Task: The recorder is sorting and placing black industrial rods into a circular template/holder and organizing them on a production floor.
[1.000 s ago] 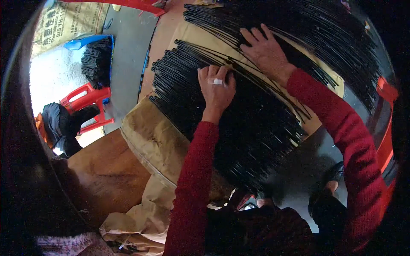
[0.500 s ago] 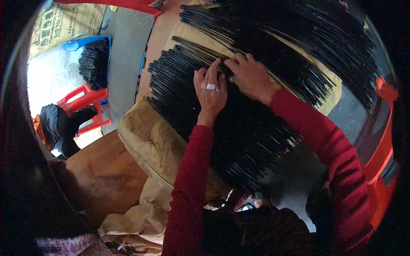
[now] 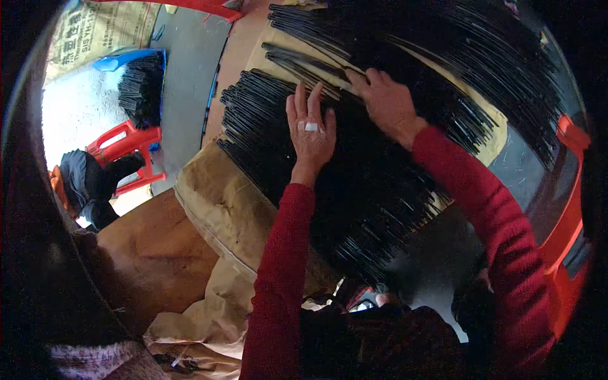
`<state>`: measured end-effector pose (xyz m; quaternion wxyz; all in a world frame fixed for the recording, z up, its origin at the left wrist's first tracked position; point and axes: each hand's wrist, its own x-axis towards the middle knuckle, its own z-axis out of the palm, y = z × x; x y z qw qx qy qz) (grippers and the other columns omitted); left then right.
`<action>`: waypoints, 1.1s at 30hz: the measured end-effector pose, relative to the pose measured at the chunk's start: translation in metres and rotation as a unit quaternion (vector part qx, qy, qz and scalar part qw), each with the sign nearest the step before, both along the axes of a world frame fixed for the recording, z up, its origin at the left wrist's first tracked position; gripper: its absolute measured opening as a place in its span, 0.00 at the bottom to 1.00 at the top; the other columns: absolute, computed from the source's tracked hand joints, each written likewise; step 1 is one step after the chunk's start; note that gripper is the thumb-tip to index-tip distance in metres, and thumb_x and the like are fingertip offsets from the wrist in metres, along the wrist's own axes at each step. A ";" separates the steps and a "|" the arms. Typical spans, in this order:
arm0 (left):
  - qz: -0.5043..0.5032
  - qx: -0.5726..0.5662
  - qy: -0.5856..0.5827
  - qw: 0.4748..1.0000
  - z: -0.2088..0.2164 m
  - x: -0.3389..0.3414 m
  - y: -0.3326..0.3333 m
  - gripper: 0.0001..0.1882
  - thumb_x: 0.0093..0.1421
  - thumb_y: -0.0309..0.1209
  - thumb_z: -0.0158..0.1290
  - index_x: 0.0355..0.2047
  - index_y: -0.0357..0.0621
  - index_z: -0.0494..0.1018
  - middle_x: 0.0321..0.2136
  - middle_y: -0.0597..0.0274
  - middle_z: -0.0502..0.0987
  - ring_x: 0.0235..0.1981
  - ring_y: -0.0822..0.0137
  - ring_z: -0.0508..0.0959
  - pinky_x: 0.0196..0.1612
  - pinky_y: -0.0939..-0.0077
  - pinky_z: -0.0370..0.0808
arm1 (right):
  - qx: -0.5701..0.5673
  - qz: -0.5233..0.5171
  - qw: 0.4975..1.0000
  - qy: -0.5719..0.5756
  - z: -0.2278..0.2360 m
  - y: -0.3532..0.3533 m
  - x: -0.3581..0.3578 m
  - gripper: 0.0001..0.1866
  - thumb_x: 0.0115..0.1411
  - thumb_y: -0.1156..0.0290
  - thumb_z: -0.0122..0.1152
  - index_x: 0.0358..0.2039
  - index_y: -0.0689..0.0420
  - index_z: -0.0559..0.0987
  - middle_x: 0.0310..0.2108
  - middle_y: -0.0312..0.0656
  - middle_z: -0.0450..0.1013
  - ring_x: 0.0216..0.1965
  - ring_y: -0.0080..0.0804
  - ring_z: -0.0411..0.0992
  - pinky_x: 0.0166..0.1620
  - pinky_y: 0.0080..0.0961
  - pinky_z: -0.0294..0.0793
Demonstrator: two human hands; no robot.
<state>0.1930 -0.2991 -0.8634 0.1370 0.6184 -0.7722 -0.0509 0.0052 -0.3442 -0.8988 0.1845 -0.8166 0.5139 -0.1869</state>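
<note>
A wide pile of thin black rods (image 3: 253, 104) with rounded tips lies across a tan sack (image 3: 221, 202) in front of me. My left hand (image 3: 311, 139) rests over the near pile with its fingers spread; white tape wraps one finger. To its right, my right hand (image 3: 387, 104) is closed, fingertips pressed on a few black rods (image 3: 297, 60) lying apart from the near pile. Its fingers partly hide where it grips them. Beyond that hand, another row of black rods (image 3: 304, 25) lies on more tan sacking.
A third spread of rods (image 3: 506, 69) lies at the far right. A red plastic chair (image 3: 573, 215) stands at the right edge. On the left are a red stool (image 3: 130, 145), a blue-wrapped rod bundle (image 3: 140, 88), a printed sack (image 3: 95, 31) and a brown surface (image 3: 152, 247).
My right hand has moved right, and the few rods at its fingers have shifted away from the near pile. My left hand's fingers have straightened and come away from the right hand.
</note>
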 end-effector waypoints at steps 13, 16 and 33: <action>0.083 0.001 -0.053 0.995 -0.001 -0.001 0.001 0.27 0.57 0.33 0.57 0.55 0.36 0.65 0.48 0.45 0.70 0.51 0.47 0.67 0.56 0.56 0.64 | -0.059 -0.009 0.996 0.067 0.000 -0.004 -0.021 0.37 0.51 0.82 0.56 0.63 0.53 0.63 0.41 0.44 0.66 0.41 0.38 0.72 0.32 0.29 0.80; 0.073 -0.036 -0.063 0.995 -0.002 -0.002 0.002 0.26 0.57 0.33 0.57 0.54 0.36 0.67 0.44 0.48 0.74 0.50 0.48 0.68 0.57 0.59 0.63 | -0.036 -0.001 0.997 0.073 0.005 -0.003 -0.024 0.37 0.52 0.81 0.57 0.64 0.50 0.63 0.43 0.45 0.66 0.42 0.40 0.72 0.34 0.32 0.81; 0.065 0.015 -0.038 0.997 -0.005 0.008 0.007 0.24 0.57 0.34 0.57 0.54 0.42 0.69 0.52 0.52 0.75 0.56 0.46 0.66 0.61 0.57 0.61 | -0.044 0.124 0.991 0.009 0.032 0.017 0.004 0.14 0.52 0.66 0.66 0.40 0.54 0.80 0.55 0.49 0.65 0.58 0.48 0.61 0.61 0.48 0.62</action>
